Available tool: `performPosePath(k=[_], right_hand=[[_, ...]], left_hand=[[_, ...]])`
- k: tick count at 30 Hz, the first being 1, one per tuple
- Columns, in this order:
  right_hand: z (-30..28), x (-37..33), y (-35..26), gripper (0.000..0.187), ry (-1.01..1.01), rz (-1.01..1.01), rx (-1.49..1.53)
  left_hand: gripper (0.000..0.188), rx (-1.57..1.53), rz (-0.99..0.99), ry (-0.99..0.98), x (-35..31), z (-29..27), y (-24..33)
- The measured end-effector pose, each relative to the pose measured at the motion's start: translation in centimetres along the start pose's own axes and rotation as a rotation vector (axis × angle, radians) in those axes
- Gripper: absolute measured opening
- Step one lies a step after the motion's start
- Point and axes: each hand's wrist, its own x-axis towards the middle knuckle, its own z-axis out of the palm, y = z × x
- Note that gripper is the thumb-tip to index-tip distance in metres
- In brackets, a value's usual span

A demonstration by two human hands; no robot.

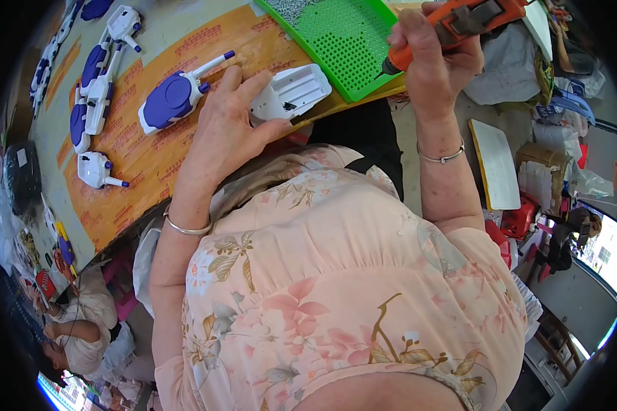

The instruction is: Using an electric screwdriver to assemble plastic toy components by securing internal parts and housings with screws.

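Watching from my end, I have the floral blouse nearest, with both forearms reaching past it. The left hand is partly spread, thumb apart from the fingers, and holds the left end of a white housing down at the table's near edge. That housing lies open side up, showing its ribbed inside. The right hand is wrapped round an orange power screwdriver — its dark tip points down-left over the green tray, though I can't tell whether it touches. Left of the left hand, a blue-and-white unit lies on the orange-patterned table covering. The tray sits just beyond the housing, perforated, with small metal screws heaped at its far left. Farther left I make out a line of similar units — well apart from either hand.
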Motion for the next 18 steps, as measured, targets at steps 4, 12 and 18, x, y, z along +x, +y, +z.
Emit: performPosePath(k=[4, 12, 18], right_hand=[[3.1, 0.2, -3.4, 0.027, -0.002, 0.184, -0.800], [3.1, 0.5, -2.7, 0.026, 0.144, 0.334, -0.893], [3.7, 1.7, 0.5, 0.039, 0.018, 0.030, 0.272]], left_hand=[[0.063, -0.007, -0.025, -0.007, -0.1, -0.1, 0.0], [0.062, 0.004, 0.046, 0.041, 0.0, 0.1, 0.0], [0.060, -0.026, 0.017, 0.037, 0.3, 0.1, 0.0]])
